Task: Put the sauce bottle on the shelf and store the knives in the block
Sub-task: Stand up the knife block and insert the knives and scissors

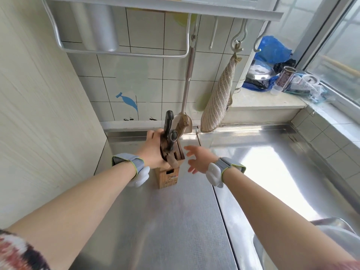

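Steel counter point(175, 221): runs under your arms to the tiled wall; a shelf point(161, 6) above is cut off at the top edge, sauce bottle not seen
Knife block point(169, 177): wooden, near the counter's back; handles point(169, 131) crowd its top, individual knives hard to tell apart
Your left hand point(153, 147): against the block's left side, fingers hidden behind the handles, grip cannot be told
Your right hand point(198, 157): just right of the block, fingers spread, holding nothing

White tiled wall point(155, 61), steel counter point(175, 221) w/ glare, window point(335, 47) at right.

Left hand point(153, 148) curled, gripping; right hand point(198, 158) open, fingers spread.
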Demonstrator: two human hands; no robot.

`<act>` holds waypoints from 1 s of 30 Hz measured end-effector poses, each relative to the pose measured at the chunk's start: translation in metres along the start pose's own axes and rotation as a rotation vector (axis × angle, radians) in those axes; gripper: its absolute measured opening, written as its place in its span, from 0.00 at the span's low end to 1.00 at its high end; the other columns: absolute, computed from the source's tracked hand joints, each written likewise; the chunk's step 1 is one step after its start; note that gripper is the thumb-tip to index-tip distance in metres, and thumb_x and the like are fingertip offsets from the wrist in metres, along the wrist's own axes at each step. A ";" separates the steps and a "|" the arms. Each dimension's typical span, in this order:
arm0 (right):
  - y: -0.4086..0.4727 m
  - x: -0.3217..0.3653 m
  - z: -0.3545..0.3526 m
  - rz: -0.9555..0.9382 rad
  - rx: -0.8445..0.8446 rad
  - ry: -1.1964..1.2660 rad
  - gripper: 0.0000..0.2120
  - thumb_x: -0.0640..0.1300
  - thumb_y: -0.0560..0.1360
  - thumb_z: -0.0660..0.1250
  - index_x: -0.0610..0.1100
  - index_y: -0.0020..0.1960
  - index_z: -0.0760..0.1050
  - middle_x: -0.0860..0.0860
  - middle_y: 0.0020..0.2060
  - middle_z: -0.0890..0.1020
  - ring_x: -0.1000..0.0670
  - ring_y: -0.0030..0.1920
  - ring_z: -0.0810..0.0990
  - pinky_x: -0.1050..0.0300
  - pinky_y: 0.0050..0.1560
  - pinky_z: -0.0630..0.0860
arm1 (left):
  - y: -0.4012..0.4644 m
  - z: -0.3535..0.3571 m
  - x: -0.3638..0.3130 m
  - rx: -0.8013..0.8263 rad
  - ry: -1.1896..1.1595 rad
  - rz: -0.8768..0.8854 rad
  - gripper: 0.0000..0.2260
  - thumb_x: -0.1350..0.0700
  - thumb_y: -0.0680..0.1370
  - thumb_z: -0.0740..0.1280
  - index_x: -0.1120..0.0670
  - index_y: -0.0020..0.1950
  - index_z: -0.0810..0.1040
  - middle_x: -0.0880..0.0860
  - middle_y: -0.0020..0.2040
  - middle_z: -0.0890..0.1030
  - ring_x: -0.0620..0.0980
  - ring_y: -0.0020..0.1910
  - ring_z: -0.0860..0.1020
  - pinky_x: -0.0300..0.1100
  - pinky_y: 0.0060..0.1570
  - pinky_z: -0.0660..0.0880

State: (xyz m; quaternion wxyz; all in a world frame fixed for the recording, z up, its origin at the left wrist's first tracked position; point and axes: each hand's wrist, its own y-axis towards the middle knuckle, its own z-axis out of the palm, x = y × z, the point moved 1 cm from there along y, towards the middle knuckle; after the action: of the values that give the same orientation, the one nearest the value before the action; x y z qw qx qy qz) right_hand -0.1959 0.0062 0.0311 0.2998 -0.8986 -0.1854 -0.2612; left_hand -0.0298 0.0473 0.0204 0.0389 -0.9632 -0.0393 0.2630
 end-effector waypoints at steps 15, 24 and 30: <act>-0.027 -0.044 -0.028 -0.007 -0.216 0.328 0.33 0.27 0.68 0.70 0.47 0.69 0.70 0.43 0.59 0.81 0.44 0.60 0.79 0.46 0.59 0.78 | 0.034 0.026 -0.060 -0.007 -0.093 0.092 0.36 0.52 0.55 0.74 0.51 0.61 0.65 0.49 0.56 0.66 0.46 0.54 0.62 0.45 0.50 0.74; -0.049 -0.121 -0.083 0.083 -0.323 0.398 0.33 0.27 0.67 0.70 0.45 0.69 0.70 0.44 0.59 0.81 0.46 0.60 0.79 0.47 0.60 0.78 | 0.085 0.074 -0.141 0.060 -0.070 0.146 0.44 0.45 0.49 0.71 0.47 0.63 0.62 0.50 0.60 0.65 0.48 0.56 0.69 0.46 0.50 0.76; -0.050 -0.158 -0.103 0.093 -0.344 0.470 0.32 0.25 0.68 0.69 0.45 0.68 0.70 0.45 0.58 0.80 0.48 0.58 0.78 0.45 0.59 0.78 | 0.107 0.093 -0.172 0.083 -0.120 0.204 0.43 0.49 0.53 0.75 0.50 0.66 0.62 0.52 0.61 0.65 0.47 0.56 0.69 0.47 0.57 0.75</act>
State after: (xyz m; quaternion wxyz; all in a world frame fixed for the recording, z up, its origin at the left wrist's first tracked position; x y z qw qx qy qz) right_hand -0.3828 -0.0495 0.0322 0.1892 -0.8587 -0.0225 -0.4757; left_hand -0.2192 -0.0708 0.0165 0.0493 -0.9423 0.0676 0.3240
